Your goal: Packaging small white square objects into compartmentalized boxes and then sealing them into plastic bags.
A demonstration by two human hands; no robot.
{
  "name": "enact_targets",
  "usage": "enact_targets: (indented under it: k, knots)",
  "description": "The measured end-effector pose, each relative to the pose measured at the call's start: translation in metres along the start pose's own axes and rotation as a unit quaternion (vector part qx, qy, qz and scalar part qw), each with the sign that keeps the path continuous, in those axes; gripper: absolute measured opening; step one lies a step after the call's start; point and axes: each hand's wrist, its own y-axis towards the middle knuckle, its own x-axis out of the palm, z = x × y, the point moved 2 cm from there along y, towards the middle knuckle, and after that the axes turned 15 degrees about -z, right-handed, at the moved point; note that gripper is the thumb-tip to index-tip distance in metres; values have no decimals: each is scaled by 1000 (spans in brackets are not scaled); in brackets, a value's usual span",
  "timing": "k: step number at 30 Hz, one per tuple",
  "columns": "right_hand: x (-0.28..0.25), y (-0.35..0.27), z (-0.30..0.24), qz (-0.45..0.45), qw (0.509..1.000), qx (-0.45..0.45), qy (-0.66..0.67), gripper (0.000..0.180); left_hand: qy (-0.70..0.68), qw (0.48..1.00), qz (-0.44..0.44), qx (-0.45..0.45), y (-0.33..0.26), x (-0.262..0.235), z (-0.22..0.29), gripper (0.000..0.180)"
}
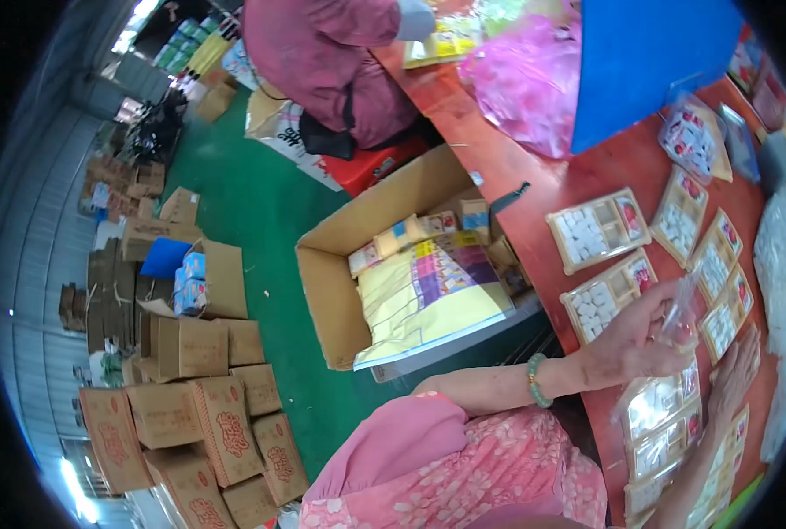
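My left hand (626, 339), with a green bead bracelet (537, 381) at the wrist, is closed on a small clear plastic bag (680, 319). What the bag contains, if anything, I cannot make out. Just right of it, my right hand (735, 379) lies with fingers stretched out over the trays and appears to hold nothing. Shallow wooden trays (598, 231) with white pieces and a red picture card cover this side of the red table (543, 189). One such tray (590, 310) sits beside my left wrist. Shiny film covers some trays (662, 401) below my hands.
An open carton (331, 304) with yellow printed sheets and small packs stands left of the table. Beyond it, a person in a purple top (322, 62) works near a pink plastic bag (530, 84) and a blue panel (648, 66). Stacked brown cartons (173, 414) fill the lower left.
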Motion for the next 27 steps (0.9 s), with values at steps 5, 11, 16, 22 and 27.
enact_targets:
  k: [5,11,16,22,27]
  knots:
    - [15,5,21,-40,998,41,-27,52,32,999,4,-5,1,4,-1,80]
    - [60,12,78,182,963,-97,-173,52,24,999,13,-23,8,6,-6,77]
    - [72,15,89,135,969,-47,-203,54,1,1000,11,-18,13,13,-17,76]
    - [57,1,68,165,982,-61,-72,60,-13,1000,-8,-19,11,21,-25,73]
    - [56,-9,78,157,975,-83,-134,59,-16,999,-25,-15,12,23,-38,75]
